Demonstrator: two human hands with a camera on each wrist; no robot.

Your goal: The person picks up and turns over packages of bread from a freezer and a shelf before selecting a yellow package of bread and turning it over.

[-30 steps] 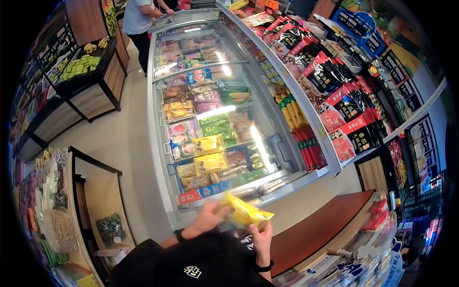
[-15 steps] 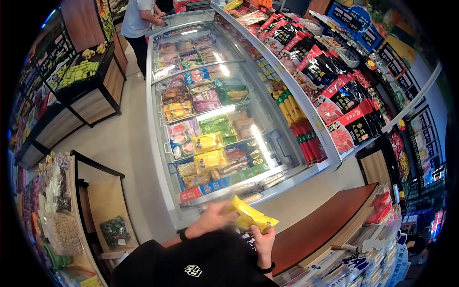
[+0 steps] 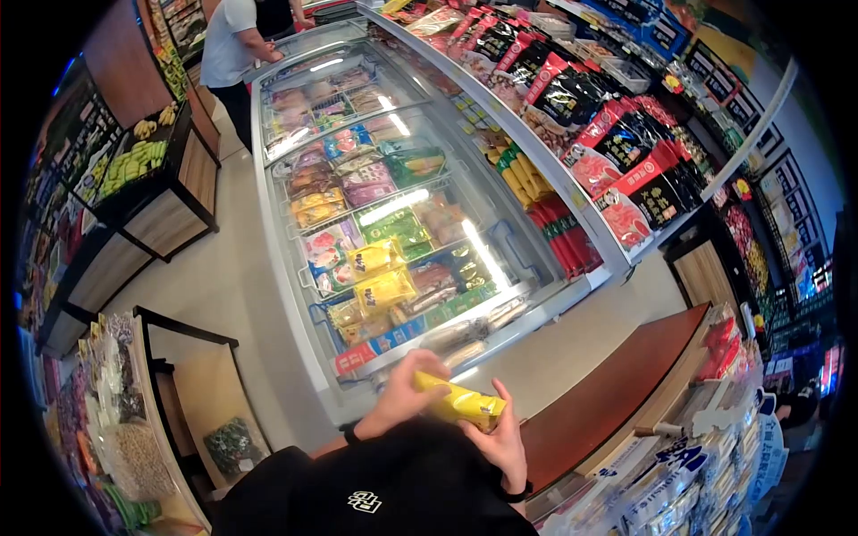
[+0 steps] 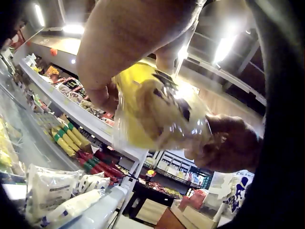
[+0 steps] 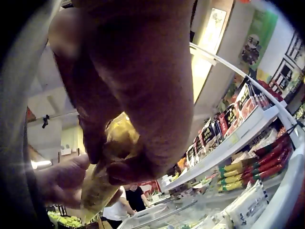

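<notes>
Freezer [image 3: 284, 277] beyond, yellow packet [image 3: 460, 402], between left grip [image 3: 407, 389] and right grip [image 3: 502, 443]

Yellow packet [image 3: 463, 404]: partly covered by fingers; contents indistinct from here, lettering broken up by glare in the left wrist view.

Left hand [image 3: 407, 393]: some fingers lost behind the packet; cut by the top edge of its own wrist view.

Right hand [image 3: 502, 441]: fingers partly beneath the packet, hidden from above; dark and cut at the top in its wrist view.

Freezer [image 3: 313, 357]: reflections white out some bags inside; small print unreadable.

Person in a light shirt [image 3: 231, 45]: head cut off by the head view's top edge.

Second person, in black [image 3: 273, 16]: mostly cut away there too.

Price signs [image 3: 717, 82]: figures too small.
</notes>
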